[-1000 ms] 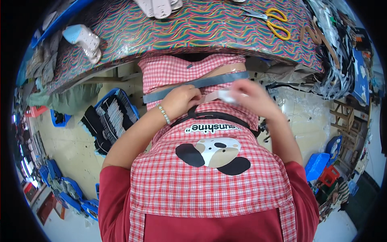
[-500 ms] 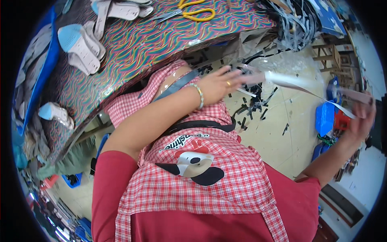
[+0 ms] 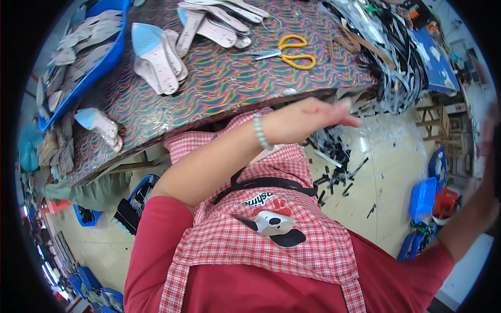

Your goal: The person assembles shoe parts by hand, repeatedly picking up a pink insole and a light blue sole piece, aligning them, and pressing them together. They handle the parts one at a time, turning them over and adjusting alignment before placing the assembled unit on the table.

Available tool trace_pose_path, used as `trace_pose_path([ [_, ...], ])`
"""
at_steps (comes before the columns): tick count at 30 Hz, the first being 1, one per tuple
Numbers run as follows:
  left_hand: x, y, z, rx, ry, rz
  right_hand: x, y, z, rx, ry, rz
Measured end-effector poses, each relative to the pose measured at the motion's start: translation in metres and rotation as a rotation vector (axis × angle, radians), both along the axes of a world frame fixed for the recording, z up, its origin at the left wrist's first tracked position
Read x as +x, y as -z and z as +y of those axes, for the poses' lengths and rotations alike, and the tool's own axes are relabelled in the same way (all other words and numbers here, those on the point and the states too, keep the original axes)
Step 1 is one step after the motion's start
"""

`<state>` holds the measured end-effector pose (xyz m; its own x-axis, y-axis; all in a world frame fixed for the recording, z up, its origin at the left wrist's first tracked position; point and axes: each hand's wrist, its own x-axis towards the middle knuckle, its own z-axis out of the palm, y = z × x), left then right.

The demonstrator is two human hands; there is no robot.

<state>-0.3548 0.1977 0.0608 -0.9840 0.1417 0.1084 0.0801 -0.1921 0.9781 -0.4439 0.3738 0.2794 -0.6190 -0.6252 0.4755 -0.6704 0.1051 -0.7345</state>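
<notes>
Left hand out past the counter edge, over the lap, pointing right; fingers stretched, thumb apart, tips blurred. Bead bracelet on that wrist. Right hand flung wide at the far right rim, smeared by motion; cannot tell whether its fingers are spread or pinching. Pale strip on the checked apron, just below the left wrist, partly hidden by it. On the counter: yellow-handled scissors, blue-toed insoles. Strip heap at its right end.
</notes>
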Motion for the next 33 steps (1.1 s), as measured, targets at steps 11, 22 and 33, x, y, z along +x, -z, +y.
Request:
trace_pose_path([
  [11,0.374,-0.093,-0.181,0.642,-1.188,0.703,0.123,0.159,-0.148,0.924,-1.351,-0.720],
  [22,0.283,-0.021,-0.154,-1.220,-1.401,-0.306,0.175,0.248,-0.217,0.171,-1.081,-0.845],
  [33,0.148,0.073,-0.177,-1.041,-1.501,0.024,0.071,0.257,-0.273,-0.147,-0.617,-1.240],
])
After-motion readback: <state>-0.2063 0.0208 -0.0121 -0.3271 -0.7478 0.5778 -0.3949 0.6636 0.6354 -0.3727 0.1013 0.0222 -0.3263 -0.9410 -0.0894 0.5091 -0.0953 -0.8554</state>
